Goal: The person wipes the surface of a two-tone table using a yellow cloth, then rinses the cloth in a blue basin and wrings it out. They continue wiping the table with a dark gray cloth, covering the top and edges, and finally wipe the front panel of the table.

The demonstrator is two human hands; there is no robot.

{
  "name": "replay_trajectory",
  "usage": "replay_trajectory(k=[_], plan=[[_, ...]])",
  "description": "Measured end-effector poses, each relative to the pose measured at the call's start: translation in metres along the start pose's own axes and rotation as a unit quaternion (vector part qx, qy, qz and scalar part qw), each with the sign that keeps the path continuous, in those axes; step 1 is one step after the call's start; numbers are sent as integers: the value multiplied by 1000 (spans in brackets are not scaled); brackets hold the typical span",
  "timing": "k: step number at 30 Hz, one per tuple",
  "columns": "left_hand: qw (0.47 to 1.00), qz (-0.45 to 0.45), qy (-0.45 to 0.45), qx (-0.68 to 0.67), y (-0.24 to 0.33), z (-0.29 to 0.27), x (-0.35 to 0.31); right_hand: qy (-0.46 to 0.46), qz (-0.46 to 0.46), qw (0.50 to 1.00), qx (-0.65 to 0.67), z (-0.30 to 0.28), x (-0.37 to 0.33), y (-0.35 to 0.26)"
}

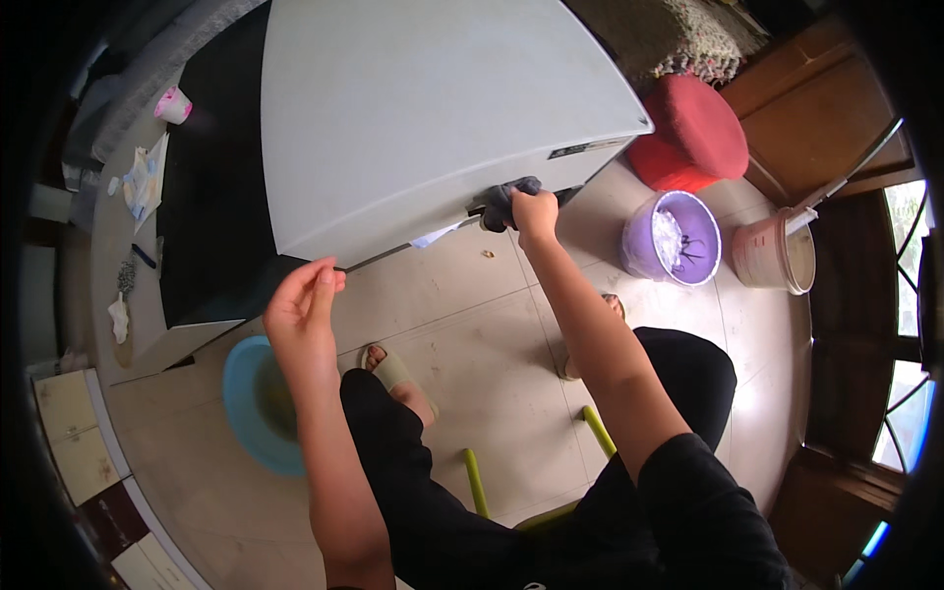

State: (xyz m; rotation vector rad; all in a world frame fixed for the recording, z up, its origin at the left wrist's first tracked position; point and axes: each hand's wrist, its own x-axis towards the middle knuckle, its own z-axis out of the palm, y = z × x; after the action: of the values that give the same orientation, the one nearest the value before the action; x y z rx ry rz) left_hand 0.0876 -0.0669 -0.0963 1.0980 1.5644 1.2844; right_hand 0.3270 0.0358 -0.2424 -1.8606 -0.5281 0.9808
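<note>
My right hand (pixel 534 213) is closed around a bunched dark grey cloth (pixel 506 201). It presses the cloth to the front edge of a large pale grey appliance (pixel 433 108), beside a dark recess. My left hand (pixel 303 297) hovers near the appliance's front left corner, fingers loosely drawn together with the thumb close to them. Nothing shows in it. A bit of white paper (pixel 435 236) sticks out under the front edge, left of the cloth.
A blue basin (pixel 258 408) stands on the tiled floor at left. To the right are a purple bucket (pixel 644 239), a pinkish bucket (pixel 762 254) and a red stool (pixel 696 128). Left of the appliance, a dark-topped surface (pixel 211 197) adjoins a ledge with a pink cup (pixel 173 105).
</note>
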Motion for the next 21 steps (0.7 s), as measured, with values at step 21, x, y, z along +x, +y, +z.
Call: replay_trajectory(k=[21], plan=[[1000, -29, -7, 3, 11, -9, -5, -52, 16, 991, -122, 71, -4, 72]])
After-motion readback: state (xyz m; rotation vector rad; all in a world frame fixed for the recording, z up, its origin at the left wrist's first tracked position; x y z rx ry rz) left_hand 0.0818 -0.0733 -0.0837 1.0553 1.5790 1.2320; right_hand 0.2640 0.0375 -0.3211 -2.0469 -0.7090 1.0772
